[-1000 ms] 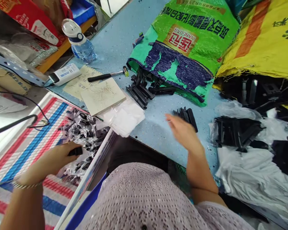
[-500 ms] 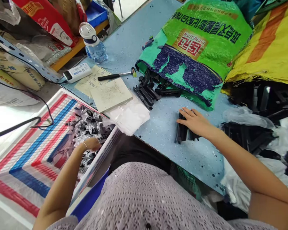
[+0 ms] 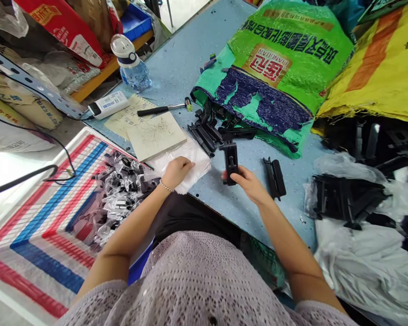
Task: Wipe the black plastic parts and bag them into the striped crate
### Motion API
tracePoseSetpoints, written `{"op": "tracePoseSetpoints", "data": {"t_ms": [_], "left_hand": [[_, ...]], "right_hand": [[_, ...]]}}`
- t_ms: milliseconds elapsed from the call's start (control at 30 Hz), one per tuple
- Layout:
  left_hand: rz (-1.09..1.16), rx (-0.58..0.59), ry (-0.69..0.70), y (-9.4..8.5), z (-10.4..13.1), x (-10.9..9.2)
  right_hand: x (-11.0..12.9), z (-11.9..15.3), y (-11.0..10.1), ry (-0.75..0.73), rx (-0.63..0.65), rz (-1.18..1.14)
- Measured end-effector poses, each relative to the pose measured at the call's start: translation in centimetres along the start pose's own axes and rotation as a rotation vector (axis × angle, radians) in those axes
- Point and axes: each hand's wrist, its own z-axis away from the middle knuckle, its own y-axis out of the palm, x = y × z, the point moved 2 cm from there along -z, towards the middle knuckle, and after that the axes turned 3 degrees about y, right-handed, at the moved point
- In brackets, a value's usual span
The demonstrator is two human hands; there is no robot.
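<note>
My right hand (image 3: 250,184) holds up a black plastic bracket (image 3: 230,158) above the blue table, with the thumb in front and fingers behind. My left hand (image 3: 177,172) lies on a stack of thin clear plastic bags (image 3: 197,168), its fingers pinched at the top bag. Another pair of black plastic parts (image 3: 274,178) rests on the table to the right of my right hand. Further black parts (image 3: 204,136) lie by the mouth of a green woven sack (image 3: 285,50).
At left stands a striped basket (image 3: 30,235) with many bagged parts (image 3: 122,190). A hammer (image 3: 163,108) and a cardboard pad (image 3: 156,136) lie near a water bottle (image 3: 132,65) and a white device (image 3: 109,104). A yellow sack (image 3: 370,68) of black parts sits right.
My left hand has come from the basket to the plastic bags. My right hand has lifted a black bracket off the table and moved left, leaving other black parts behind.
</note>
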Motion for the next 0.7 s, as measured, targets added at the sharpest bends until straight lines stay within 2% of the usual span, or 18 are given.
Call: {"op": "tracePoseSetpoints", "data": {"t_ms": [67,167,233,333,433,533,700], "left_hand": [[0.131,0.015,-0.083,-0.8,0.0,0.8],[0.323,-0.021,-0.144,-1.0,0.1,1.2],[0.433,-0.063,-0.123,-0.9,0.3,1.2],[0.459,-0.106,-0.060,-1.0,0.8,0.8],[0.407,-0.129,-0.071,-1.2,1.1,0.5],[0.282,-0.081,-0.031,-1.7,1.2,-0.1],[-0.321,-0.035,0.232,-4.5,1.6,-1.3]], "right_hand": [[0.7,-0.9,2.7,0.018,0.094,-0.305],[1.7,-2.6,6.3,0.046,0.180,-0.531],[1.9,-3.7,7.7,0.085,0.206,-0.596],[1.5,-4.4,8.3,0.128,0.176,-0.623],[1.3,-4.3,8.1,0.091,0.105,-0.626],[1.3,-4.2,8.5,0.096,0.153,-0.639],[0.2,-4.0,9.1,0.208,0.085,-0.535]]}}
